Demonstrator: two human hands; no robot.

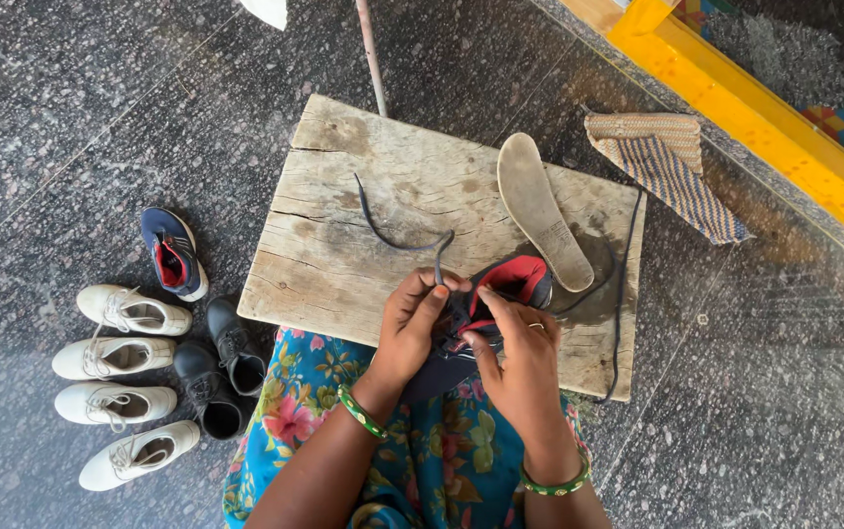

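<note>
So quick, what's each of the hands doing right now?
Left hand: closed on the dark shoelace at the navy shoe.
Right hand: gripping the navy shoe.

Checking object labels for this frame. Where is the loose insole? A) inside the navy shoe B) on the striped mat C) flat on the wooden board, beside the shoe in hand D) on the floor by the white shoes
C: the insole lies flat on the wooden board, just beyond the navy and red shoe that the left hand and right hand hold.
</note>
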